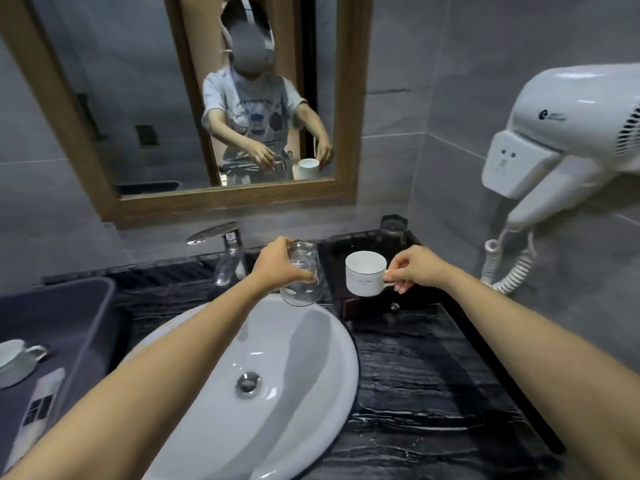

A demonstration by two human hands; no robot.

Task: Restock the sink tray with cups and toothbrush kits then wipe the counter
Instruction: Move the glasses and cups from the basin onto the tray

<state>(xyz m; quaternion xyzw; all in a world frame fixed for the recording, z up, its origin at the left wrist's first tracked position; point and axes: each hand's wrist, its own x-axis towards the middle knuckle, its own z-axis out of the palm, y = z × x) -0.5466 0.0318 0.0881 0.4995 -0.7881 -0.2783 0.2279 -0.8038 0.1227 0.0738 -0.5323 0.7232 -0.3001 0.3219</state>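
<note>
My left hand (277, 263) grips a clear glass tumbler (303, 275) held mouth-down over the far rim of the basin, just left of the tray. My right hand (414, 266) pinches the handle of a white ceramic cup (365, 273), upright above the front part of the dark tray (332, 251). The tray sits at the back right of the black marble counter (426, 375). Another glass (393, 230) stands at the tray's far corner. In the grey bin (79, 313) at left lie a white cup on a saucer (12, 355) and a boxed toothbrush kit (40, 403).
A white round basin (294, 362) with a chrome drain fills the middle, with a chrome faucet (225, 244) behind it. A framed mirror (346, 133) hangs above. A white wall hair dryer (554, 140) with a coiled cord is at the right.
</note>
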